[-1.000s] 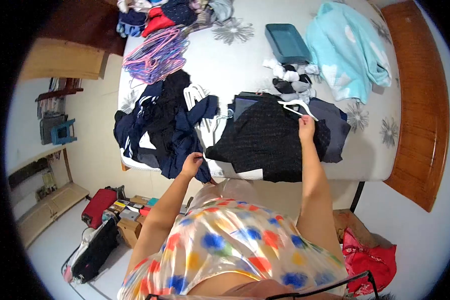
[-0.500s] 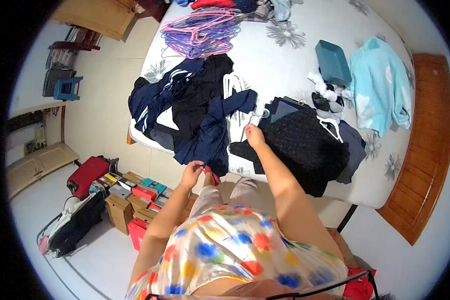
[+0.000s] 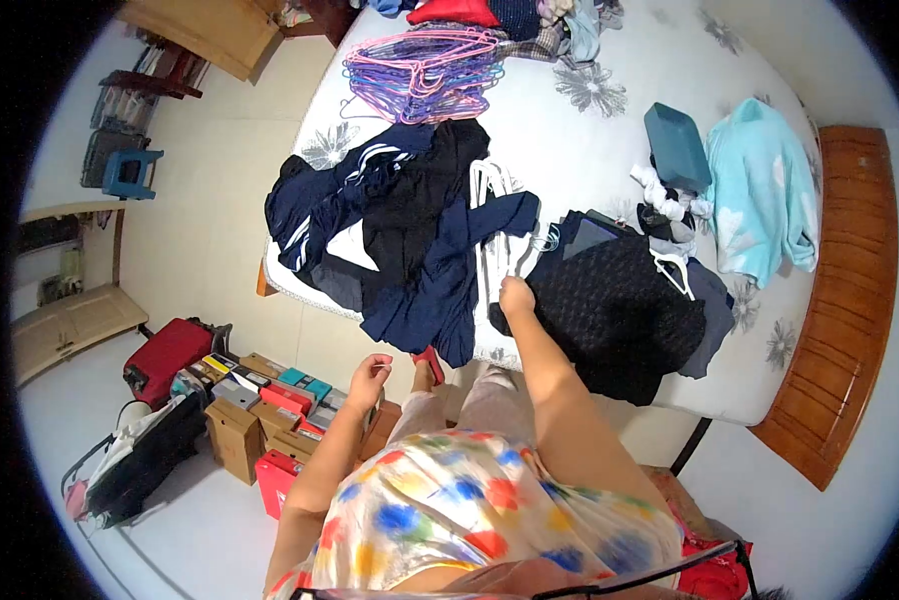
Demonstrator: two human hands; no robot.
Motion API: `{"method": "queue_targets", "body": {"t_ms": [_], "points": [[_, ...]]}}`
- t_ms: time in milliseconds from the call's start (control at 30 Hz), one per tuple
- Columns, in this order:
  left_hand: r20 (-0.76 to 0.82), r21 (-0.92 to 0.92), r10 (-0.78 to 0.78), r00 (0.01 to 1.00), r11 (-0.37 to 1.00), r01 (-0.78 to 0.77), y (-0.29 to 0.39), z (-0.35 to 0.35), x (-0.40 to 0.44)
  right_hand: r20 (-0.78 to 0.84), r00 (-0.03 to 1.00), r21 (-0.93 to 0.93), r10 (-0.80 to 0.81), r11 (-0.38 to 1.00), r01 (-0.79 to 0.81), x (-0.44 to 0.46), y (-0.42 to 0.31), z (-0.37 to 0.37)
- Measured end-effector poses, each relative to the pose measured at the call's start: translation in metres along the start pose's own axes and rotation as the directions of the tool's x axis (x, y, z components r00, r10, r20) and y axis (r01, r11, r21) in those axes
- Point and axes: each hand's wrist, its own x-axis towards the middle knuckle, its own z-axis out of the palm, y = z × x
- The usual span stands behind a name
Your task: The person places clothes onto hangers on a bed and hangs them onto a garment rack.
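The black top lies on the bed, a white hanger at its far right edge. The cloth looks soft, limp and fairly light, best taken at the shoulder beside that hanger. Left of the top lie more hangers, probably light, stiff and slick, easiest held by a hook. The right hand is at the top's left edge, fingers curled; whether it grips anything I cannot tell. The left hand, well left of the top, is half curled; its hold is unclear.
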Motion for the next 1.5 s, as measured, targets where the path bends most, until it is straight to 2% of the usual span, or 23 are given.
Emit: {"method": "queue_targets", "body": {"t_ms": [67,133,167,200,267,367,433,467,533,600,733,800,900,933,1000,1067,1100,1133,1200,1300,1333,1400,1500], "points": [[0.018,-0.025,0.058,0.998,0.998,-0.057,0.001,0.003,0.006,-0.237,0.970,0.153,-0.046,0.985,0.085,-0.016,-0.004,-0.026],[0.031,-0.029,0.091,0.995,0.996,-0.090,0.012,0.007,0.009,-0.279,0.959,0.647,0.049,0.747,0.151,-0.024,-0.010,-0.054],[0.034,-0.020,0.093,0.995,0.996,-0.092,0.020,0.009,0.009,-0.260,0.960,0.790,0.101,0.594,0.151,-0.032,-0.015,-0.074],[0.037,-0.011,0.095,0.995,0.995,-0.095,0.029,0.012,0.009,-0.269,0.957,0.838,0.106,0.515,0.178,-0.033,-0.014,-0.088],[0.047,-0.012,0.127,0.991,0.992,-0.127,0.042,0.018,0.011,-0.400,0.917,0.757,0.001,0.564,0.330,-0.046,-0.017,-0.130],[0.054,-0.086,0.175,0.983,0.982,-0.170,0.057,0.026,0.017,-0.447,0.894,0.788,0.032,0.487,0.376,-0.067,-0.019,-0.196],[0.064,-0.175,0.224,0.972,0.962,-0.211,0.065,0.030,0.024,-0.388,0.921,0.817,-0.022,0.454,0.355,-0.083,-0.015,-0.240],[0.031,-0.210,0.175,0.984,0.964,-0.164,0.082,0.032,0.020,-0.363,0.930,0.816,-0.058,0.462,0.348,-0.095,-0.017,-0.265],[-0.034,-0.288,0.063,0.997,0.955,-0.070,0.134,0.039,0.003,-0.213,0.965,0.907,-0.153,0.337,0.254,-0.112,-0.013,-0.290],[-0.086,-0.485,0.029,0.996,0.872,-0.067,0.160,0.039,-0.002,-0.002,0.959,0.899,-0.285,0.419,0.126,-0.120,0.004,-0.298],[-0.114,-0.689,0.030,0.993,0.718,-0.101,0.176,0.033,0.002,0.246,0.863,0.854,-0.441,0.520,0.022,-0.140,0.022,-0.295],[-0.106,-0.760,0.007,0.994,0.644,-0.086,0.175,0.033,0.001,0.334,0.809,0.832,-0.483,0.555,-0.013,-0.147,0.024,-0.287],[-0.242,-0.772,-0.042,0.969,0.614,-0.167,0.160,0.035,0.013,0.344,0.775,0.837,-0.530,0.547,0.003,-0.146,0.030,-0.249],[-0.271,-0.785,-0.047,0.961,0.588,-0.193,0.155,0.034,0.015,0.321,0.779,0.783,-0.538,0.614,0.101,-0.149,0.025,-0.242],[-0.244,-0.804,-0.041,0.969,0.567,-0.178,0.141,0.032,0.025,0.311,0.784,0.759,-0.537,0.637,0.135,-0.154,0.014,-0.227],[-0.149,-0.809,-0.003,0.989,0.576,-0.120,0.132,0.040,0.036,0.320,0.830,0.807,-0.456,0.590,0.013,-0.167,-0.013,-0.220],[-0.089,-0.790,-0.056,0.994,0.612,-0.036,0.139,0.046,0.035,0.302,0.834,0.770,-0.462,0.633,0.072,-0.162,-0.015,-0.210],[0.033,-0.780,-0.006,0.999,0.625,0.029,0.136,0.048,0.042,0.283,0.838,0.727,-0.467,0.674,0.130,-0.157,-0.020,-0.203],[0.033,-0.727,-0.030,0.999,0.685,0.045,0.138,0.059,0.055,0.256,0.903,0.729,-0.345,0.683,0.055,-0.152,-0.029,-0.194],[0.120,-0.434,-0.022,0.993,0.898,0.072,0.123,0.050,0.091,0.147,0.967,0.755,-0.208,0.656,0.027,-0.158,-0.039,-0.194],[0.100,-0.323,-0.063,0.993,0.942,0.093,0.117,0.048,0.107,0.118,0.978,0.745,-0.169,0.667,0.025,-0.163,-0.042,-0.197],[0.064,-0.276,-0.114,0.991,0.953,0.127,0.099,0.036,0.141,0.016,0.993,0.731,-0.120,0.679,0.070,-0.173,-0.040,-0.193],[-0.114,-0.239,-0.105,0.988,0.968,0.076,0.045,0.015,0.220,-0.044,0.999,0.753,-0.005,0.657,0.037,-0.197,-0.036,-0.182]]}}
